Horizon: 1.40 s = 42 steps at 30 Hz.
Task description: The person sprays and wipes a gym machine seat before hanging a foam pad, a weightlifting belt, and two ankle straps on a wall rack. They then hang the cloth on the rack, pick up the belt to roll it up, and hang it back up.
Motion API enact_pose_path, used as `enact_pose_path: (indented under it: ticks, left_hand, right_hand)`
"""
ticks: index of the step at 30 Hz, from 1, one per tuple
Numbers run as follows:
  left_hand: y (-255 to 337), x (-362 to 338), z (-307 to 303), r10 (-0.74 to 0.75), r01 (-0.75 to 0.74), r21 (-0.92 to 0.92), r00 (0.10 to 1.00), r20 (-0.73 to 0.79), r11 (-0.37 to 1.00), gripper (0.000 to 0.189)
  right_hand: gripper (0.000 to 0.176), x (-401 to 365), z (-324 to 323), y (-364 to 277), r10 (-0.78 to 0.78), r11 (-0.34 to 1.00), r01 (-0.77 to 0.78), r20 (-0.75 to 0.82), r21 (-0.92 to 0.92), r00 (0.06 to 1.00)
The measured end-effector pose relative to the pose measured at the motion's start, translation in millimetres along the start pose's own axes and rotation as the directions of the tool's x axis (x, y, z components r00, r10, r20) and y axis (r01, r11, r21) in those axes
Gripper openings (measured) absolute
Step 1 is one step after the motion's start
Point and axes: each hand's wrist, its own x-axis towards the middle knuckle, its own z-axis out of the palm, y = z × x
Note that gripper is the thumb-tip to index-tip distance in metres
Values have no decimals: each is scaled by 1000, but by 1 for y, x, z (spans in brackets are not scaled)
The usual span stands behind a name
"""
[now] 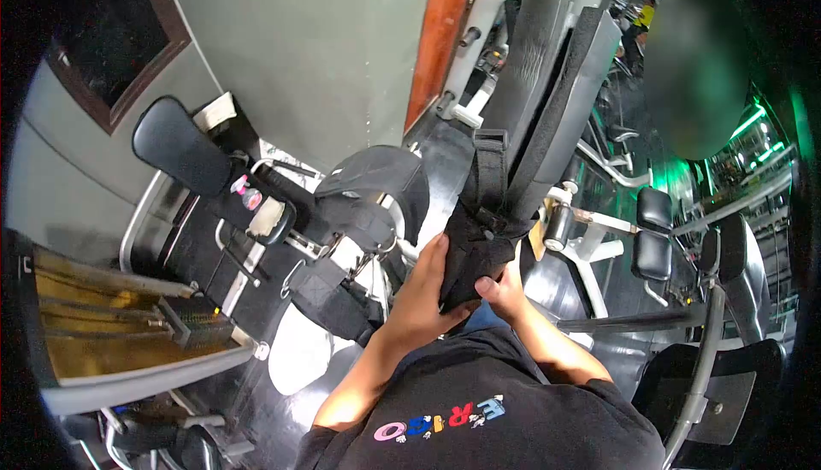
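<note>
Close in front of my body, a black padded strap (475, 256) with a webbing loop and buckle is held between both hands. My left hand (425, 292) grips its left side, fingers laid along the dark fabric. On the other side my right hand (505, 292) is closed on the lower right edge, with the thumb on top and the other fingers mostly hidden behind. The webbing loop (491, 155) stretches upward over the grey-black bench pad (523, 76).
More black padded cuffs (329, 295) with metal rings lie on a white surface at my left. Beyond them, a seat machine (184, 149) bears a pink spray bottle (246, 193) and a cloth (266, 217). Padded rollers (653, 230) and steel frames stand at right; a person (640, 25) is far back.
</note>
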Motion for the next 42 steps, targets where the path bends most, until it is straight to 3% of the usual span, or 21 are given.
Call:
enact_pose_path:
  ticks: [7,12,15,16,17,20,22,24,29,32,35,39,42]
  left_hand:
    - [8,-7,-12,-34,31,-40,997,-68,999,110]
    - [3,7,-28,-6,11,27,985,-173,1000,104]
    - [-1,19,-30,17,2,64,954,-299,998,104]
    - [-3,25,-29,-5,44,113,944,-331,993,108]
    - [-1,31,-28,-19,69,123,931,-364,990,108]
    - [-3,59,-14,-300,344,50,874,-383,938,121]
    - [-7,96,1,-320,356,-7,832,-453,935,123]
    - [-19,134,17,-309,373,15,791,-528,928,124]
    - [-23,208,12,-314,415,106,812,-492,904,122]
    - [-24,243,17,-234,477,403,822,-519,781,124]
    - [-21,276,23,-199,482,492,830,-521,725,121]
    - [-13,309,38,-260,531,346,764,-590,773,116]
    - [-11,329,31,-206,506,476,810,-550,719,113]
  right_hand:
    - [118,3,16,4,-71,994,71,5,-84,997]
    - [118,41,18,2,-29,999,31,202,-10,979]
    - [117,66,13,8,62,990,-99,333,96,941]
    - [115,75,2,12,136,977,-189,397,98,908]
    - [115,87,-5,16,122,978,-183,427,104,896]
    - [117,132,-28,24,54,987,-130,550,100,833]
    - [123,170,-44,37,8,976,-135,586,173,810]
    - [129,206,-59,43,-19,950,-172,595,262,803]
    - [129,269,-95,34,-76,911,-199,620,362,781]
    - [127,303,-112,31,-91,891,-224,638,396,764]
    - [124,335,-124,25,-183,863,-183,629,471,756]
    - [121,359,-133,15,-204,841,-184,613,509,763]
    - [122,374,-142,7,-206,836,-161,571,525,795]
